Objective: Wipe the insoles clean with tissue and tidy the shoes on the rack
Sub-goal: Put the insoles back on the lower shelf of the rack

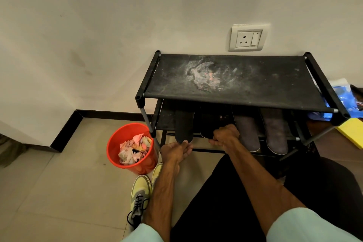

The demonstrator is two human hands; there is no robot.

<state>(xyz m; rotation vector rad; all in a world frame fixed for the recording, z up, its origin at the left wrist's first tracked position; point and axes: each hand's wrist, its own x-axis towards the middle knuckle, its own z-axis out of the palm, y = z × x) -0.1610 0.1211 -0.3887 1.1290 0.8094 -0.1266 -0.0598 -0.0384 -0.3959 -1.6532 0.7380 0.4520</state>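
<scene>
Fingers of left hand [177, 151] and right hand [225, 135] each grasp one of four insoles [246, 129] on the rack [255, 84].

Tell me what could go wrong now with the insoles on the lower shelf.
1. The grey insoles overhang the shelf edge close beside the right hand; a nudge might tip them to the floor.
2. The top shelf is dusty; the black insoles, if lifted against it, could pick up dirt.
</scene>
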